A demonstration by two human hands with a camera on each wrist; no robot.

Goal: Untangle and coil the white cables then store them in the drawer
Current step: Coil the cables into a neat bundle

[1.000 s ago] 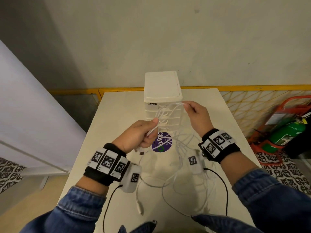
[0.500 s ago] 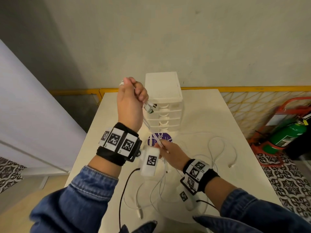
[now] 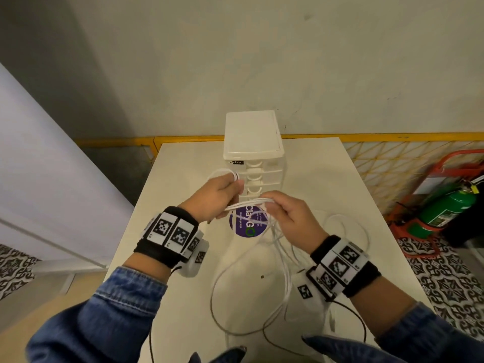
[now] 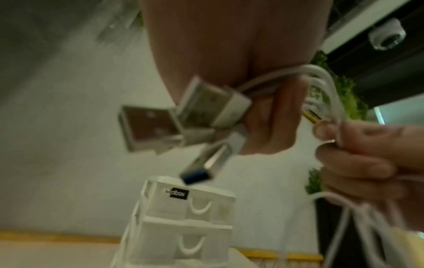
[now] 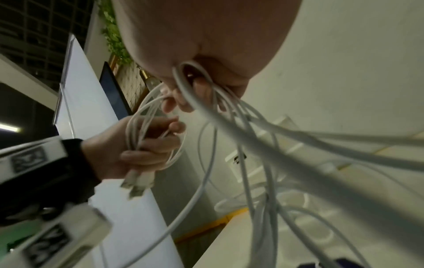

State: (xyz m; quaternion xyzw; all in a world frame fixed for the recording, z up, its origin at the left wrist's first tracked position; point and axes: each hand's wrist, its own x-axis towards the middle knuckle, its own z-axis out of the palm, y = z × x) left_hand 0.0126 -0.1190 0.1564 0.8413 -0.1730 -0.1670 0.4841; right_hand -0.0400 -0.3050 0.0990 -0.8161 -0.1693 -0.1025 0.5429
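Both hands hold a bundle of white cables (image 3: 246,204) above the table, just in front of the white drawer unit (image 3: 253,142). My left hand (image 3: 220,197) grips looped strands, and several USB plugs (image 4: 183,117) stick out below its fingers. My right hand (image 3: 285,216) pinches the same strands close beside it. From it the cables (image 5: 252,145) hang down in long loops (image 3: 262,284) onto the table. The drawers (image 4: 197,210) are shut.
The white table (image 3: 183,179) carries a purple round sticker (image 3: 246,224) under the hands. A yellow mesh fence (image 3: 392,163) and a green fire extinguisher (image 3: 447,205) stand to the right. A white panel (image 3: 39,179) is on the left.
My left hand came down from its raised position to chest height. The right hand rose from the table to meet it, and the cables are now gathered between both hands.
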